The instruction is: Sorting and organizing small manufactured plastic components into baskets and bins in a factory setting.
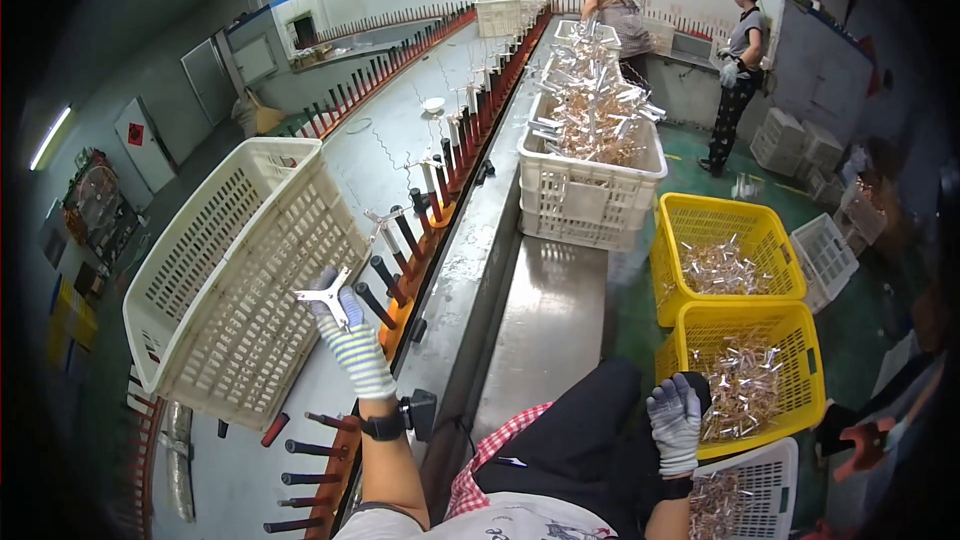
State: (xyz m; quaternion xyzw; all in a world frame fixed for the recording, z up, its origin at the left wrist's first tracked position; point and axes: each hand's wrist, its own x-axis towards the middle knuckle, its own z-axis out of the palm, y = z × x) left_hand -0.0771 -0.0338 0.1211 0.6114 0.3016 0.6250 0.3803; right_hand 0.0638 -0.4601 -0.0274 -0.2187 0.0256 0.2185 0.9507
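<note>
My left hand (352,340), in a striped glove with a grey-coated palm, grips a silver three-armed metal piece (330,297). It is beside a large white slotted crate (270,280) and a row of upright posts with black tops (375,305) on an orange rail. My right hand (676,425), gloved the same way, rests by my right knee with its fingers curled; nothing shows in them. Next to it stands a yellow basket (815,380) holding many copper-coloured and silver pieces.
Another yellow basket (665,240) and a white basket (785,480) hold similar pieces. White crates (590,202) heaped with parts stand on the metal bench (548,310). Two people (605,0) work at the back. A conveyor line with posts runs away from me.
</note>
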